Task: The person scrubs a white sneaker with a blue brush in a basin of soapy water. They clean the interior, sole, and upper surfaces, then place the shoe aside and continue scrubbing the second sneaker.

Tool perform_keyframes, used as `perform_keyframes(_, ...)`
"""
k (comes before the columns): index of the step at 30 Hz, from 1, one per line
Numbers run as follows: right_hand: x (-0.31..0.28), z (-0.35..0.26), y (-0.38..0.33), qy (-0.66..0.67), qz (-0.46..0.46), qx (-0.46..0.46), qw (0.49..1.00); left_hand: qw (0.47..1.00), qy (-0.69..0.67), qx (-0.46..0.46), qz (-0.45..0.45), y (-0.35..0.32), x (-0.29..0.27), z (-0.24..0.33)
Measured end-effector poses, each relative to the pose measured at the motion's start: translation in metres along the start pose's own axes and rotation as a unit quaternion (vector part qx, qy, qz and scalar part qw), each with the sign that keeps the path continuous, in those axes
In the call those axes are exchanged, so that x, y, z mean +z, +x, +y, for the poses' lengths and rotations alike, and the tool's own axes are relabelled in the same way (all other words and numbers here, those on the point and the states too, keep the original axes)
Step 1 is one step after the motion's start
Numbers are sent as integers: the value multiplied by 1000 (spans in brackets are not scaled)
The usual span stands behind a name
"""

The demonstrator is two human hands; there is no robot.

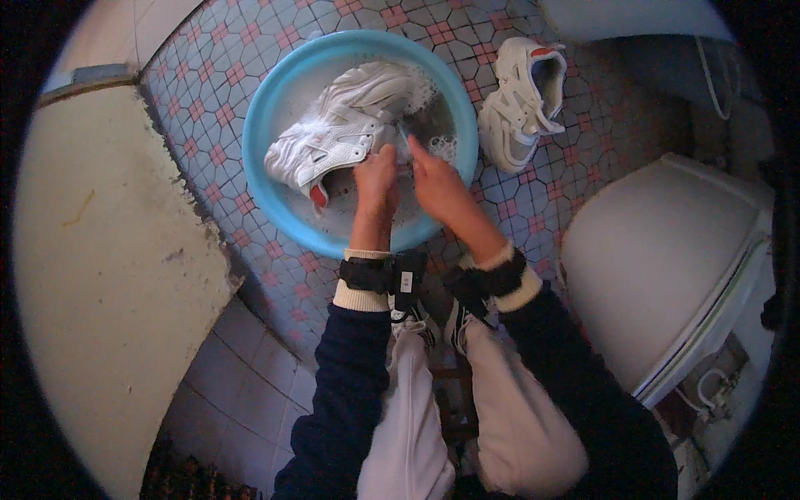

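A wet white sneaker (pixel 346 133) lies on its side in soapy water inside a light-blue plastic basin (pixel 254 158). Closed around the near right edge of the shoe, by its lacing and opening, is my left hand (pixel 377 179). My right hand (pixel 435 187) is closed on a slim, light-blue handled tool (pixel 403 132), pointed at the shoe's right side. The working end of that tool is lost among the shoe and suds, so I cannot make out its kind. White foam (pixel 423 92) floats at the basin's right side.
A second white sneaker (pixel 521 104) stands on the patterned tile floor (pixel 212 92), right of the basin. Farther right is a large white rounded fixture (pixel 658 250). A pale, chipped wall or ledge (pixel 108 242) borders the left. My feet are just below the basin.
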State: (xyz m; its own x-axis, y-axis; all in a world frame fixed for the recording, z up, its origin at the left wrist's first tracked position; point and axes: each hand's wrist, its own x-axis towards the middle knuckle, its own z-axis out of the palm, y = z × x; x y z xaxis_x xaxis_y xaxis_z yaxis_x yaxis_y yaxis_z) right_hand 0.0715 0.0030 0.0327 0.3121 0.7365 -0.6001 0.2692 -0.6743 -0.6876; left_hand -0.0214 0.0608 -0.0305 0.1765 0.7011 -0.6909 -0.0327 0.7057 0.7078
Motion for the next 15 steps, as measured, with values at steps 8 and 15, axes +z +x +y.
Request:
perform_keyframes(8, 18, 31, -7, 30, 65, 6, 997, 999, 13, 20, -47, -8, -6, -3)
perform_keyframes(15, 31, 26, 16, -9, 67, -15, 998, 996, 27, 23, -79, -5, -9, -8)
